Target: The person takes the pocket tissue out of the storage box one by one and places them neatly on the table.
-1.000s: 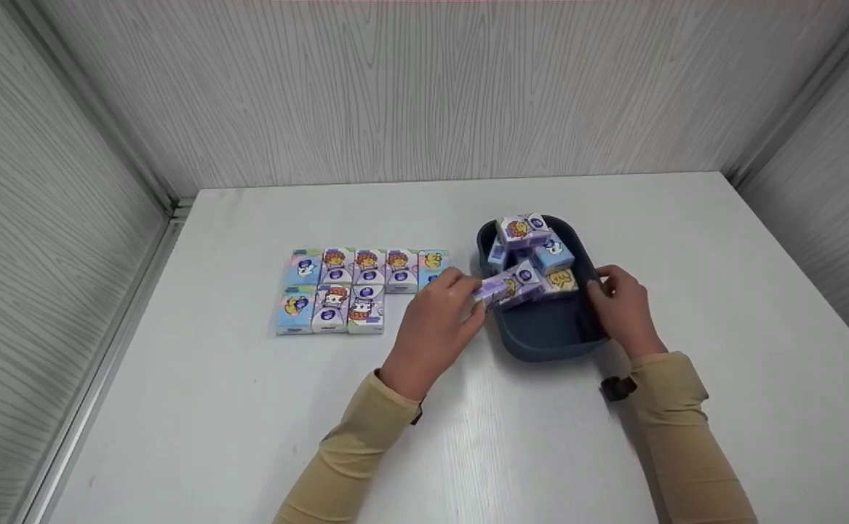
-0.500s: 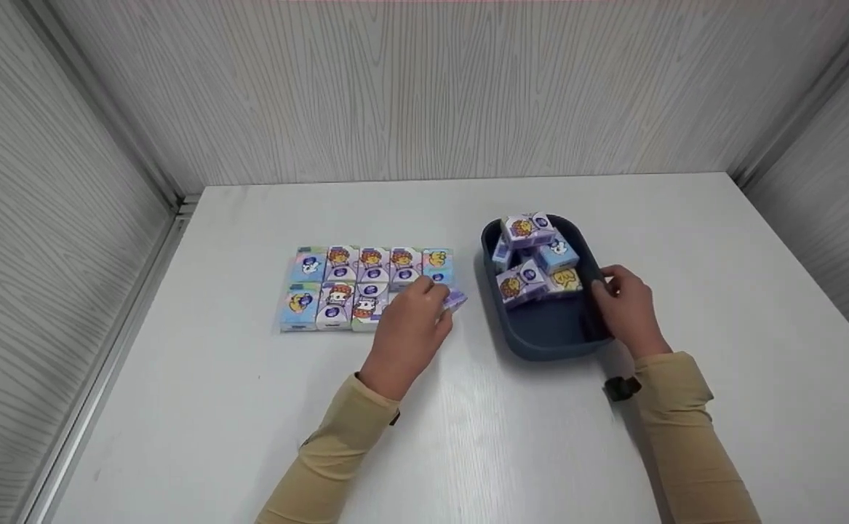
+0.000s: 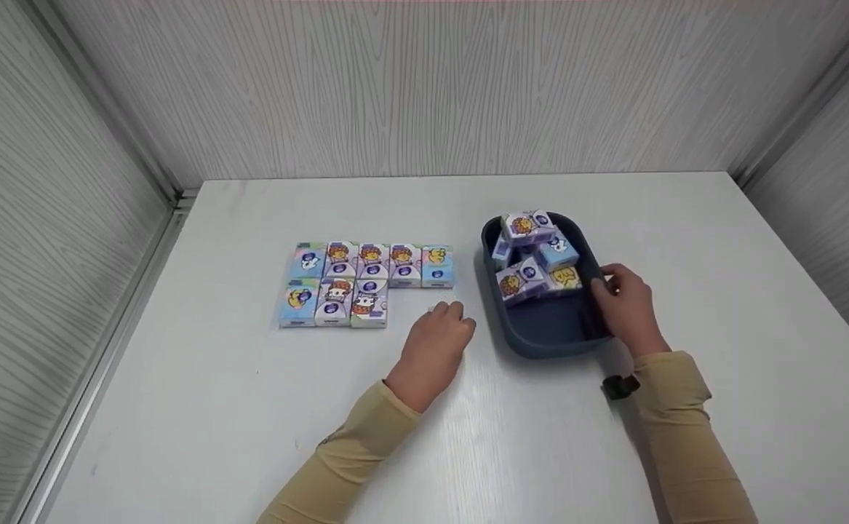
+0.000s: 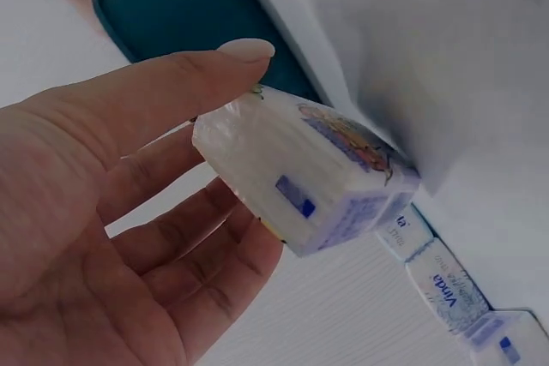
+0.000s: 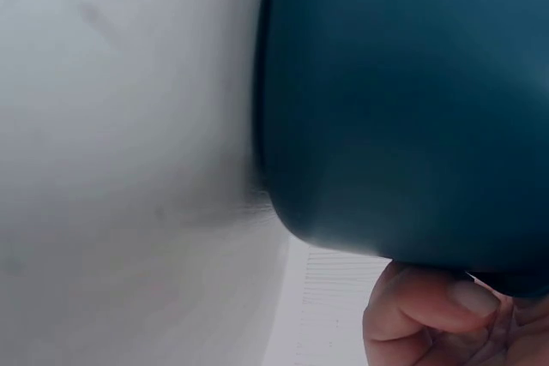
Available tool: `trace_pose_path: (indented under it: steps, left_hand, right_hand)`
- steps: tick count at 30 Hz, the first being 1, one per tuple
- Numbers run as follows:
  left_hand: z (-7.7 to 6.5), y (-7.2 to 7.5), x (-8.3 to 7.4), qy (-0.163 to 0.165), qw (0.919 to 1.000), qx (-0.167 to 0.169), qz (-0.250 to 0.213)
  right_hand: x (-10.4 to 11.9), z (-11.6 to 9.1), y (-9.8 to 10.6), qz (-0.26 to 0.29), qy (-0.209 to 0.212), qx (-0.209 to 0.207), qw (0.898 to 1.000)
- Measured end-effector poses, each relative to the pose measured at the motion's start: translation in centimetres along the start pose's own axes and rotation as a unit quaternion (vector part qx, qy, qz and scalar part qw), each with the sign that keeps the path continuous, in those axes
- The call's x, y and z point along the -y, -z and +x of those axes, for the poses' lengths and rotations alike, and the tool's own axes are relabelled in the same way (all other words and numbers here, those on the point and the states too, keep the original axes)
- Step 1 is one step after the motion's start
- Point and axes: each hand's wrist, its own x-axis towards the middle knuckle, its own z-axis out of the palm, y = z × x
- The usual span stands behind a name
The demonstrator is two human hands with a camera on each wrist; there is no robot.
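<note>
My left hand (image 3: 433,353) pinches a small pack of tissues (image 4: 296,169) between thumb and fingers, in white and purple wrapping. In the head view that hand hides the pack, low over the table between the laid-out packs and the bin. A dark blue plastic bin (image 3: 551,324) stands to its right. Several purple and blue tissue packs (image 3: 528,229) lie heaped in the bin's far part. My right hand (image 3: 629,309) grips the bin's right rim, thumb at the edge; the right wrist view shows its fingers (image 5: 403,306) against the bin wall.
Left of the bin, several tissue packs (image 3: 340,262) lie flat in two adjoining rows, five-wide rear row longer than the front one. The white table (image 3: 177,407) is bounded by grey wood-grain panels (image 3: 424,87) at the back and sides.
With a purple tissue pack, my left hand has moved from the bin's left edge to the front row's end, then slightly right and nearer me. The right hand stays on the bin.
</note>
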Motion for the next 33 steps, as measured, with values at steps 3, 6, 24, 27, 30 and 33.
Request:
trace_pose_path:
  steps: [3, 6, 24, 27, 30, 33]
  left_hand:
    - [0.0, -0.7, 0.2, 0.004, 0.9999, 0.011, 0.011]
    - [-0.1, -1.0, 0.5, 0.013, 0.9997, 0.021, 0.009]
    - [0.7, -1.2, 2.9, 0.096, 0.9947, 0.037, -0.004]
    - [0.7, -1.2, 3.0, 0.102, 0.9940, 0.038, 0.001]
    - [0.6, -1.2, 3.0, 0.109, 0.9936, 0.030, 0.006]
    - [0.6, -1.2, 3.1, 0.111, 0.9937, 0.016, 0.012]
  right_hand:
    - [0.0, 0.0, -0.1, -0.003, 0.004, -0.002, 1.000]
    - [0.1, 0.1, -0.1, -0.001, -0.002, -0.002, 1.000]
    - [0.3, 0.0, 0.1, 0.000, -0.005, 0.005, 1.000]
    - [0.3, 0.0, 0.1, 0.001, -0.006, 0.005, 1.000]
    - [0.3, -0.1, 0.1, 0.003, -0.006, 0.007, 1.000]
    - [0.3, -0.2, 0.2, 0.003, -0.006, 0.008, 1.000]
